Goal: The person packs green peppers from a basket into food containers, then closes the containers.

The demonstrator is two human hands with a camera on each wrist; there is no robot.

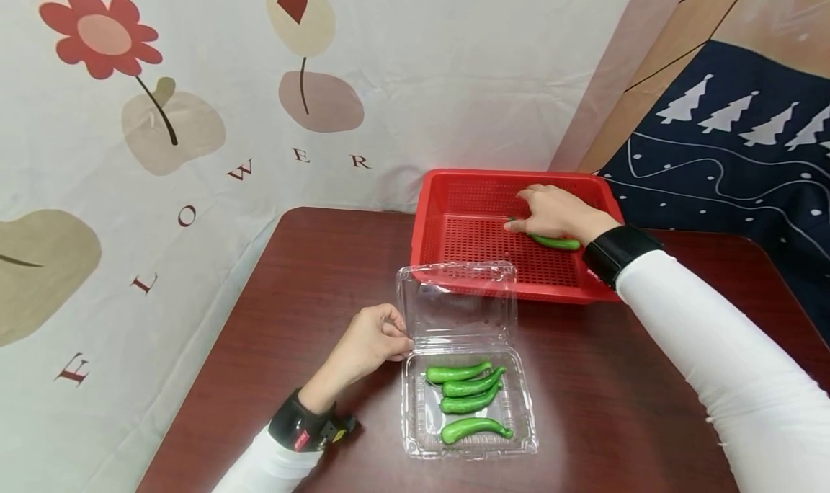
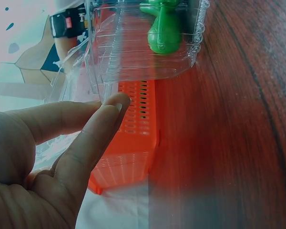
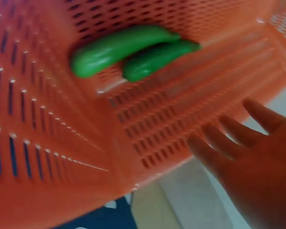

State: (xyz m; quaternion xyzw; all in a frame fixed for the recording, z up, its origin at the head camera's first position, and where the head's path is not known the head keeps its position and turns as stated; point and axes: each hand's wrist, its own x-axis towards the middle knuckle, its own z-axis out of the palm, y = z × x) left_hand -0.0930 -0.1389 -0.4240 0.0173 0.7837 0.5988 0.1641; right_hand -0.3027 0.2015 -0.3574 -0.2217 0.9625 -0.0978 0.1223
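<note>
FLOWER lettering (image 1: 241,169), on white backdrop (image 1: 415,75)

The peppers (image 1: 476,429) are coloured bright green; the container (image 1: 415,399) is clear and untinted. The basket (image 1: 558,292) is coloured solid red and patterned with perforations (image 1: 480,248). The reddish-brown tabletop (image 1: 311,262) is darkly grained. The pale wall cloth (image 1: 428,46) is printed with a red flower (image 1: 104,34) and dark-red letters (image 1: 241,169), the navy cloth (image 1: 687,150) with white trees (image 1: 686,104). White sleeves (image 1: 726,356) are banded by black wrist straps (image 1: 621,248).
</note>
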